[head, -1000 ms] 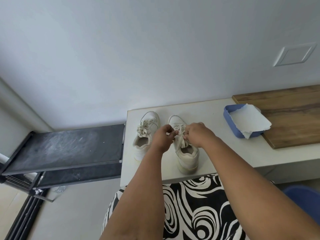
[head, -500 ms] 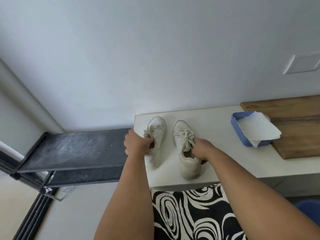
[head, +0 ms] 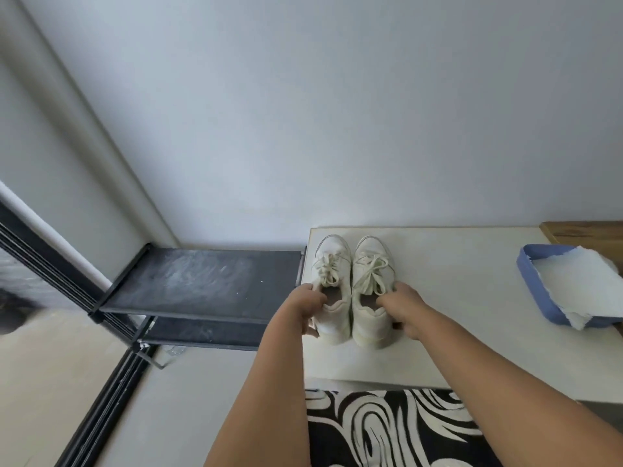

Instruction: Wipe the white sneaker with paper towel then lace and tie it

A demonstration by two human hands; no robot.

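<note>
Two white sneakers stand side by side on the white table (head: 455,298), toes pointing at the wall, both with tied laces. My left hand (head: 308,306) grips the collar of the left sneaker (head: 332,264) from its outer side. My right hand (head: 403,308) grips the collar of the right sneaker (head: 372,264), thumb at the opening and fingers curled round the outer side. The heels of both shoes sit between my hands. A white paper towel (head: 580,284) lies in a blue tray (head: 529,278) at the right.
A black shelf rack (head: 202,281) stands just left of the table, lower than its top. A wooden board (head: 583,230) lies at the far right. A black-and-white patterned cloth (head: 387,429) is below the table's front edge. The wall is right behind the shoes.
My hands left the right sneaker's laces and took hold of both shoes at the collars. The two sneakers now stand close together and parallel. The view has shifted left.
</note>
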